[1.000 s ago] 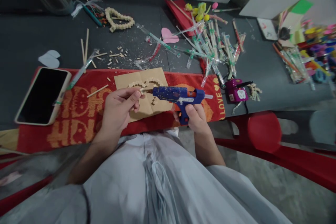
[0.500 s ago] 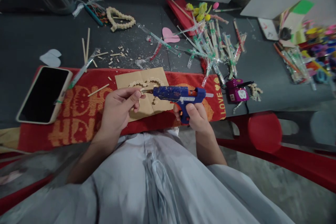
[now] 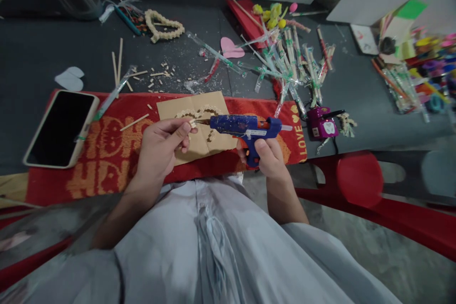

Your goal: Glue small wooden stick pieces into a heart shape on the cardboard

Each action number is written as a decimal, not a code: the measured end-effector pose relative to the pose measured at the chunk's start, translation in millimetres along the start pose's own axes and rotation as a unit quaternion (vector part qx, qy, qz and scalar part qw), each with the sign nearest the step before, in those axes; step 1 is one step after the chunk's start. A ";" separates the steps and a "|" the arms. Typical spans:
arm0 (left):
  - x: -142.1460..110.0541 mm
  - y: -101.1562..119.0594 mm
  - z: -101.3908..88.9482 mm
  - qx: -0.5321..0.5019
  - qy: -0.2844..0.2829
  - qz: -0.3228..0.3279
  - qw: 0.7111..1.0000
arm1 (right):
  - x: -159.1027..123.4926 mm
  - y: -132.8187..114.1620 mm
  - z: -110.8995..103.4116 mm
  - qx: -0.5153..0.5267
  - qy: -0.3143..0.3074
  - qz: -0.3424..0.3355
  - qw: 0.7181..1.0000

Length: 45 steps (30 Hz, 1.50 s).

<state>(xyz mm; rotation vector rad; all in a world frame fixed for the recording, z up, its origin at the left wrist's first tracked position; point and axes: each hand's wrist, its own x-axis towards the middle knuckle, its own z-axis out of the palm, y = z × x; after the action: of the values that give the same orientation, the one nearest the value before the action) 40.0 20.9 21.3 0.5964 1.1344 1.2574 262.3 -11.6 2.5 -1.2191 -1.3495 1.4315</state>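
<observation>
My right hand (image 3: 270, 157) grips the handle of a blue hot glue gun (image 3: 242, 126), whose nozzle points left. The nozzle tip meets a small piece of wooden stick (image 3: 193, 124) pinched in the fingertips of my left hand (image 3: 162, 149). Both hands hover over a tan cardboard sheet (image 3: 199, 140) that carries a partly built heart outline of stick pieces (image 3: 198, 113). The cardboard lies on a red towel with orange print (image 3: 103, 152).
A phone (image 3: 60, 128) lies face up at the left end of the towel. On the dark floor behind are a finished stick heart (image 3: 164, 24), loose stick bits, a pink paper heart (image 3: 230, 49), wrapped chopstick bundles (image 3: 295, 66) and a purple device (image 3: 321, 123). A red plastic chair (image 3: 359, 185) stands right.
The glue gun has shifted slightly to the right while its tip stays at the stick piece. My left hand holds nearly still.
</observation>
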 end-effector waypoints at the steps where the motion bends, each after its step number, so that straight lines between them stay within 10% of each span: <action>1: 0.1 0.3 0.0 -0.002 -0.003 -0.002 1.000 | -0.4 0.3 0.0 0.005 0.002 -0.004 1.000; 8: 4.1 -0.2 -6.4 0.003 0.004 -0.027 1.000 | 7.8 1.8 -27.2 -0.157 0.079 -0.053 0.983; 13: 7.6 -3.2 -17.1 -0.003 0.004 -0.026 1.000 | 34.6 15.0 -70.2 -0.537 0.157 -0.100 0.823; 18: 9.1 -0.7 -21.7 -0.018 0.008 -0.034 0.999 | 47.0 19.2 -96.7 -0.697 0.054 -0.093 0.709; 24: 10.7 3.9 -23.4 -0.036 0.011 -0.035 0.999 | 66.8 -17.5 -91.3 -0.728 -0.042 -0.116 0.675; 30: 7.5 5.5 -30.1 -0.043 0.022 -0.033 0.998 | 144.7 -51.1 -43.3 -0.759 -0.076 -0.152 0.629; 38: -2.0 7.3 -46.1 -0.051 0.066 -0.020 0.996 | 254.4 -39.1 -8.2 -0.767 -0.150 -0.171 0.600; 45: -2.2 8.4 -54.4 -0.074 0.080 -0.015 0.994 | 282.2 -26.9 -4.7 -0.772 -0.168 -0.170 0.589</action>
<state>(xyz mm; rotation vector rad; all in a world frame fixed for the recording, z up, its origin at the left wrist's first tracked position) -12.4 9.3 8.8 0.3711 1.1644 1.3683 205.6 266.2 -3.8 -1.4009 -3.0904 -0.2280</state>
